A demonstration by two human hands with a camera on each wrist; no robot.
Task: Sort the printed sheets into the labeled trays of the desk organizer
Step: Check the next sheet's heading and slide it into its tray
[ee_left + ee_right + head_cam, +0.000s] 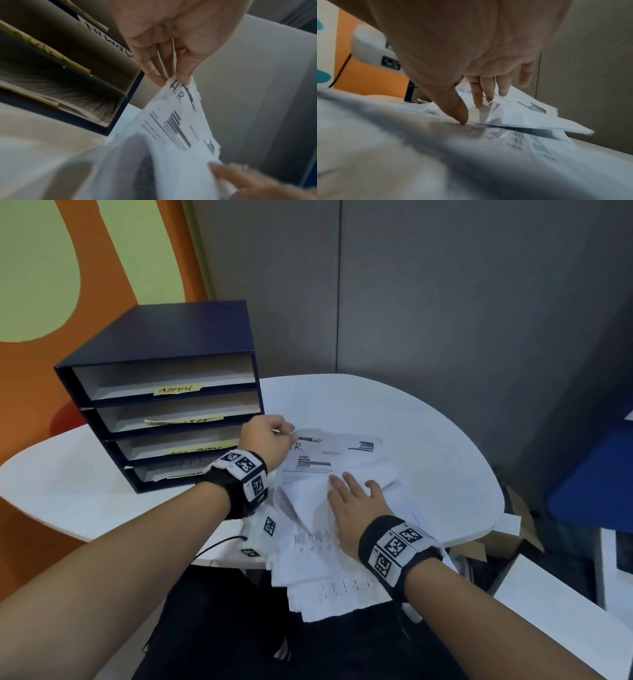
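Left hand point(265, 440) fingers pinching far-left corner of H.R. sheet point(337, 455); desk organizer point(164, 395) just left, nearer; right hand point(356, 501) fingers spread, pressing stack point(318, 542).

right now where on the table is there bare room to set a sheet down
Bare table lies right of and behind the paper pile, up to the far rim. Another bare patch lies before the organizer, left of the left hand. Crowded at the near edge, under the right hand.
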